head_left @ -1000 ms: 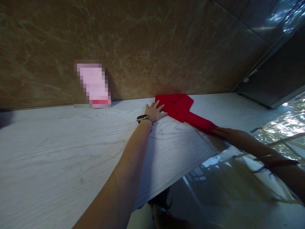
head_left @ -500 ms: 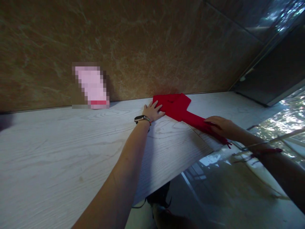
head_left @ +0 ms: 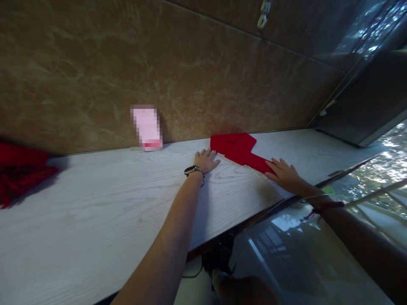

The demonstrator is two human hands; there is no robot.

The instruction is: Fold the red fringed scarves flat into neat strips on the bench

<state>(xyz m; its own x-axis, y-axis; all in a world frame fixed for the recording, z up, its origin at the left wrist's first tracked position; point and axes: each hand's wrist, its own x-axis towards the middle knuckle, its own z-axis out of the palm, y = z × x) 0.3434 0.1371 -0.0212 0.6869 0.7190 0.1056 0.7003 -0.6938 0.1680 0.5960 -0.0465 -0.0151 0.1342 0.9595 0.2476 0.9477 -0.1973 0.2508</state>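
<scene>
My left grip [head_left: 206, 161] is open, palm down and fingers spread, right by the left end of the flat, folded red cloth [head_left: 233, 146]. I can't tell if my fingertips touch it. My right grip [head_left: 284, 174] is open too, its fingers lying on the cloth's long, thin part. The cloth's wide part sits by the far edge of the white, wood-patterned surface [head_left: 95, 203], and the thin part slants toward the near edge.

If I push too hard on the right, the cloth could wrinkle or twist, because my left side may not pin it well. A big pull could drag the thin end over the near edge.

A bunched red cloth [head_left: 25, 171] lies at the surface's left end. A blurry pink thing [head_left: 148, 127] leans on the brown, marble-look wall [head_left: 95, 76]. The floor [head_left: 286, 254] below looks shiny.
</scene>
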